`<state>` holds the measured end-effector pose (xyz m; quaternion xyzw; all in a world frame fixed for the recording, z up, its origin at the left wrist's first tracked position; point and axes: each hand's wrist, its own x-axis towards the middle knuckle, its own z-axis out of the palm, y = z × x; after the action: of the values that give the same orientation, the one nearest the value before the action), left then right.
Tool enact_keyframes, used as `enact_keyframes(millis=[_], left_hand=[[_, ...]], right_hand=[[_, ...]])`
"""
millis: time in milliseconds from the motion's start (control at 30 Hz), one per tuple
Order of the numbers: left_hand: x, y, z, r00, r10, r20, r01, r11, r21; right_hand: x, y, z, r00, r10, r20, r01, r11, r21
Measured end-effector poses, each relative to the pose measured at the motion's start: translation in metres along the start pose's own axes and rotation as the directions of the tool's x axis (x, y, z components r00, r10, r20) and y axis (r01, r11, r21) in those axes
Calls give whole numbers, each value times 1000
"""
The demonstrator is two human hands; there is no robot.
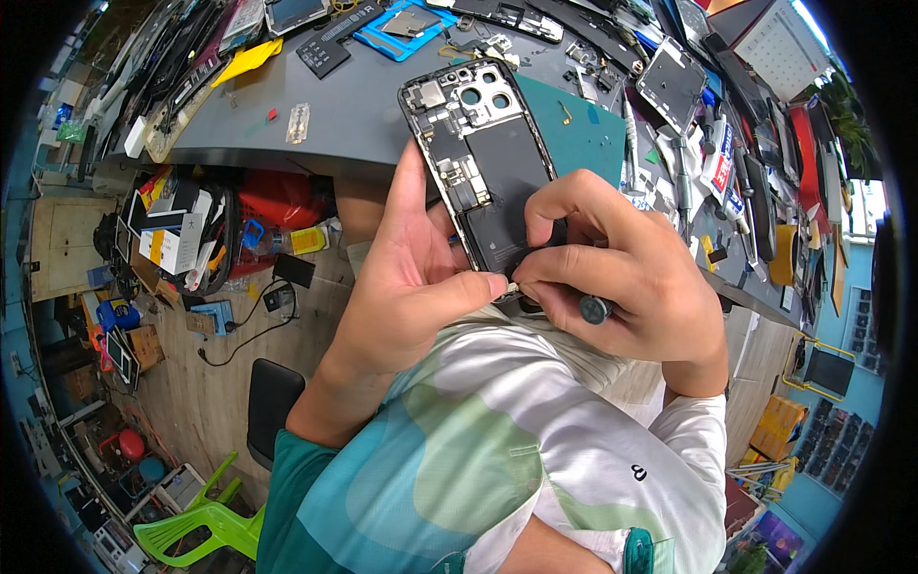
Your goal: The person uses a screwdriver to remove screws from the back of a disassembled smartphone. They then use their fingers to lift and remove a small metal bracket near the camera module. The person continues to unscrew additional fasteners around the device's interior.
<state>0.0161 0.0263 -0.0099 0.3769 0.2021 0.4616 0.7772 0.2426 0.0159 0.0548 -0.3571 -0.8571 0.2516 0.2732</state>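
Note:
An opened smartphone is tilted over the front edge of the desk, its insides facing up. Camera openings show at its top end, and a black battery fills much of the lower half. My left hand grips the phone along its left side, the thumb pressing at the bottom edge. At that same edge, my right hand has its thumb and index finger pinched together. A dark tool with a round handle end is held in my right fingers; its tip is hidden.
A green work mat lies behind the phone on the grey desk. Phone parts, a blue-framed piece and a yellow piece lie farther back. Tools and another phone housing crowd the right. A green chair stands lower left.

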Motion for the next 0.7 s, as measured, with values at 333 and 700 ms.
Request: enact_keyframes(millis=[333,700], left_hand=[[1,1,1,1000,-20,4,20,1000,11],[0,4,7,997,-30,-74,33,999,41]], right_hand=[[-1,4,-1,1000,-24,2,24,1000,14],[-5,4,-1,997,-77,-25,75,996,-55]])
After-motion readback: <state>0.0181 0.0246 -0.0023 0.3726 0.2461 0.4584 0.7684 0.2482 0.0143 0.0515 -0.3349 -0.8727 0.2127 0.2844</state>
